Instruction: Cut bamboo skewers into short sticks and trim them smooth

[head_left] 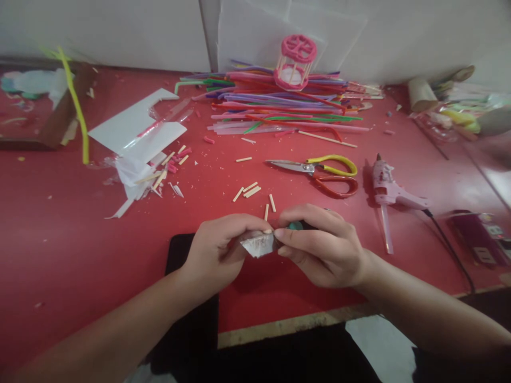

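Observation:
My left hand (223, 247) and my right hand (323, 247) meet near the table's front edge. Between them is a grey metal blade (258, 246), its broad end pointing left. My right hand is closed on the blade's right end, with a bit of green (295, 226) showing by its fingers. My left hand is closed, its thumb at the blade's top edge by a small pale piece that looks like wood. Short wooden stick pieces (251, 190) lie just beyond the hands on the red table (199, 191).
Scissors (311, 167) lie beyond my right hand, a pink glue gun (395, 191) with its cord to the right. Coloured pipe cleaners (279, 103) and a pink round-ended frame (295, 64) are at the back. White scraps (136, 133) lie left; a black object (179, 255) is under my left hand.

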{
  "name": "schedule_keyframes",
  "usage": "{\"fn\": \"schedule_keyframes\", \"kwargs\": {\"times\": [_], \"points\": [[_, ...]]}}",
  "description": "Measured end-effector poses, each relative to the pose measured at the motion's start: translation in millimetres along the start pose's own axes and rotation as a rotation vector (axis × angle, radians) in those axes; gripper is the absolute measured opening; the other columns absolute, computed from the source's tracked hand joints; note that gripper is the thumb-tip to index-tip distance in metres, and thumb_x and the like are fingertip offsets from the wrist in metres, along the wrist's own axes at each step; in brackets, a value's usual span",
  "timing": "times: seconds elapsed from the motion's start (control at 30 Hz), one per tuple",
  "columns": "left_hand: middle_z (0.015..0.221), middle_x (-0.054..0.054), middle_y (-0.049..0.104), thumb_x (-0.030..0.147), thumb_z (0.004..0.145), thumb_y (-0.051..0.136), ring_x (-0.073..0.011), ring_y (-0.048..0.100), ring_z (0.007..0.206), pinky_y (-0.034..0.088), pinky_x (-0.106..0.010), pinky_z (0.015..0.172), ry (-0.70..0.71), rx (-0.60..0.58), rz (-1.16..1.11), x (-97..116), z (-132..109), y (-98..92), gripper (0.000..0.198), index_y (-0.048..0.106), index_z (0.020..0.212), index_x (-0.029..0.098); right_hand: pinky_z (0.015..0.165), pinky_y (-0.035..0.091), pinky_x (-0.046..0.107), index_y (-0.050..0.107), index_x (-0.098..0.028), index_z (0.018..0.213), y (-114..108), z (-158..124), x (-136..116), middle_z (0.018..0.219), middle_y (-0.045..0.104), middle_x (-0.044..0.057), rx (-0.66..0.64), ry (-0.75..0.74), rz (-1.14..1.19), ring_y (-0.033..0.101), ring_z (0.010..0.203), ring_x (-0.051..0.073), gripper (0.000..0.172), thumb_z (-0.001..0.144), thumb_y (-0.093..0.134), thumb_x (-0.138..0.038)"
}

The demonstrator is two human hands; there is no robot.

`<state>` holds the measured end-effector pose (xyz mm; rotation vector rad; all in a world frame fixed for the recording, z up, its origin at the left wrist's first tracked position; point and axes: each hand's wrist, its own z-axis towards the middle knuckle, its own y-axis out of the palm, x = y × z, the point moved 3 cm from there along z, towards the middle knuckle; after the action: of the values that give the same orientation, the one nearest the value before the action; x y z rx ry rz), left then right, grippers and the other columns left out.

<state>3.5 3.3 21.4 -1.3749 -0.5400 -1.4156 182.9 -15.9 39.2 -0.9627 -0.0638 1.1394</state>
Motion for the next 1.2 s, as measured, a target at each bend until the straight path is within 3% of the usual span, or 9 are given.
{"fn": "schedule_keyframes", "kwargs": {"times": [0.37,0.5,0.6,0.7,0.83,1.2], "points": [[0.070,0.000,0.071,0.004,0.083,0.050,-0.0108,0.064,0.058,0.051,-0.019,0.057,0.054,-0.034,0.048,4.4,2.1,-0.2,0.021,0.064,0.080,0.019,0.062,0.054,0.029,0.064,-0.016,0.093,0.1,1.1,-0.9,0.089,0.064,0.010,0.019,-0.033,-0.026,0.062,0.074,0.015,0.006,0.088,0.060,-0.017],[0.066,0.000,0.068,0.002,0.086,0.046,-0.0106,0.063,0.057,0.053,-0.020,0.057,0.128,-0.064,-0.003,4.8,-0.5,2.0,0.027,0.066,0.084,0.019,0.065,0.055,0.029,0.064,-0.018,0.093,-8.7,2.7,18.5,0.088,0.065,0.008,0.133,0.097,-0.026,0.064,0.076,0.016,0.008,0.088,0.060,-0.014],[0.066,0.000,0.068,0.008,0.092,0.048,-0.0106,0.063,0.057,0.053,-0.020,0.058,0.061,0.015,-0.011,-0.9,-0.7,0.6,0.022,0.066,0.087,0.019,0.065,0.055,0.031,0.064,-0.020,0.092,-16.8,4.4,24.1,0.086,0.066,0.006,0.216,0.126,-0.095,0.065,0.077,0.018,0.009,0.086,0.062,-0.014],[0.065,0.001,0.067,0.010,0.092,0.049,-0.0102,0.062,0.057,0.051,-0.020,0.058,0.035,0.053,0.035,-4.7,0.2,-0.8,0.019,0.064,0.087,0.020,0.062,0.054,0.029,0.064,-0.019,0.094,-13.8,5.2,14.2,0.089,0.066,0.008,0.132,0.066,-0.055,0.063,0.073,0.016,0.008,0.087,0.062,-0.016],[0.077,0.000,0.068,0.004,0.086,0.047,-0.0118,0.063,0.065,0.050,-0.021,0.060,0.076,-0.014,0.048,-3.4,1.5,-0.5,0.022,0.061,0.088,0.021,0.064,0.055,0.028,0.064,-0.018,0.095,-2.9,2.6,-1.0,0.091,0.065,0.009,0.027,0.012,-0.040,0.063,0.075,0.015,0.007,0.089,0.061,-0.017],[0.078,0.002,0.067,-0.005,0.071,0.043,-0.0112,0.062,0.066,0.050,-0.020,0.061,0.093,-0.040,0.023,-0.8,1.0,-0.2,0.038,0.060,0.091,0.021,0.063,0.054,0.028,0.065,-0.014,0.095,-0.6,1.6,-3.1,0.092,0.064,0.012,0.020,0.000,-0.056,0.063,0.075,0.015,0.008,0.088,0.063,-0.016]]}}
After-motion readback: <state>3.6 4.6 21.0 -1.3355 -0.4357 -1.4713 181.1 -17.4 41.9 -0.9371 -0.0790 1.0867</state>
